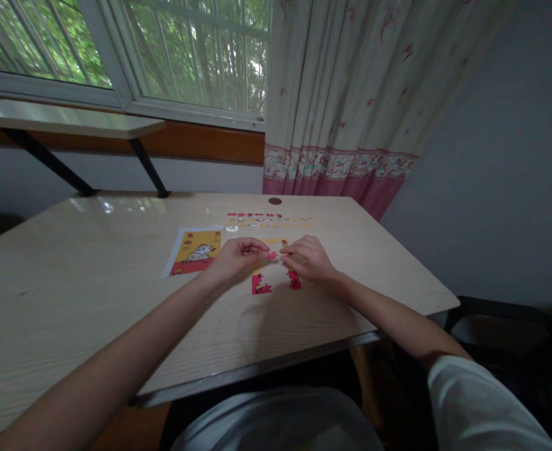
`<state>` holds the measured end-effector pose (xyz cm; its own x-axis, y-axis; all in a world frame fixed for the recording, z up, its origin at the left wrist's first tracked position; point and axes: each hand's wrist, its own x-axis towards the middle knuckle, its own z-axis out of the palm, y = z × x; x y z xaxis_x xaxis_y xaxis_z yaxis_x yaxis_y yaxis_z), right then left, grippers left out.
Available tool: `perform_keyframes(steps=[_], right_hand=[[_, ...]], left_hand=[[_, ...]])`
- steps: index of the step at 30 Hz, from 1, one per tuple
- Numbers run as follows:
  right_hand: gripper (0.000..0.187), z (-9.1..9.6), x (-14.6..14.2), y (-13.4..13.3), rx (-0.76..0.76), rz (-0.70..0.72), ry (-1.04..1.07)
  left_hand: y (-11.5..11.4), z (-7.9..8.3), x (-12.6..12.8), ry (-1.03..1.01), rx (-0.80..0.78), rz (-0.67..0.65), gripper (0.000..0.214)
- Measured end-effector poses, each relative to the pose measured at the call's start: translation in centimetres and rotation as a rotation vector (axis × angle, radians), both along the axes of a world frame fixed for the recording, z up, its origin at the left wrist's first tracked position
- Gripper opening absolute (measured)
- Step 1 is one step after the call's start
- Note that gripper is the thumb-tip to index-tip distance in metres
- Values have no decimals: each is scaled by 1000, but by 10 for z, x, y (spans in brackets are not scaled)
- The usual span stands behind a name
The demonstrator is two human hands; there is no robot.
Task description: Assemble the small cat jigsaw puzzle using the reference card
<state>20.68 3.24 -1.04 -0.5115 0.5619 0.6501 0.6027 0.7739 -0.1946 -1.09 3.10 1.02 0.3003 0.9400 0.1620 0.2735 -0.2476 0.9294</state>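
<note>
Above the table, a red-pink puzzle piece (272, 255) shows between the fingertips of both hands. My left hand (242, 257) pinches it from the left side. My right hand (309, 257) is closed at its right edge, thumb and forefinger together at the piece. Partly hidden under the hands lies a puzzle frame of joined pieces, with a yellow upper edge (270, 241). Its red lower left corner (260, 285) and a separate red lower right part (294, 280) lie nearer me, with a gap between them.
Left of the hands lies a picture sheet (195, 252) with a white animal on yellow and red. Several loose puzzle pieces (270, 220) lie in rows farther back. A dark round cable hole (275, 201) is near the table's (92, 282) back edge. A raised shelf (69, 119) stands at left.
</note>
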Motion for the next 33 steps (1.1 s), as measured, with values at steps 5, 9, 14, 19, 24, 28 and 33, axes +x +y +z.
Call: perform_keyframes(steps=[5, 9, 14, 19, 24, 28, 33], right_hand=[[22, -2, 0, -1, 45, 26, -16], [21, -1, 1, -2, 59, 27, -13], [21, 2, 3, -2, 43, 50, -54], [20, 0, 5, -1, 56, 61, -52], [22, 5, 11, -2, 71, 36, 16], [20, 10, 17, -6, 50, 49, 60], [16, 7, 13, -12, -128, 225, -53]], left_hand=[[-5, 0, 8, -18, -54, -32, 21], [-7, -2, 10, -66, -74, -11, 21], [-9, -8, 14, -112, -102, -2, 27], [-8, -11, 15, -121, -108, -5, 25], [1, -7, 2, -33, 16, 71, 24], [6, -2, -17, 169, 70, 160, 24], [-2, -3, -24, 471, 264, 95, 26]])
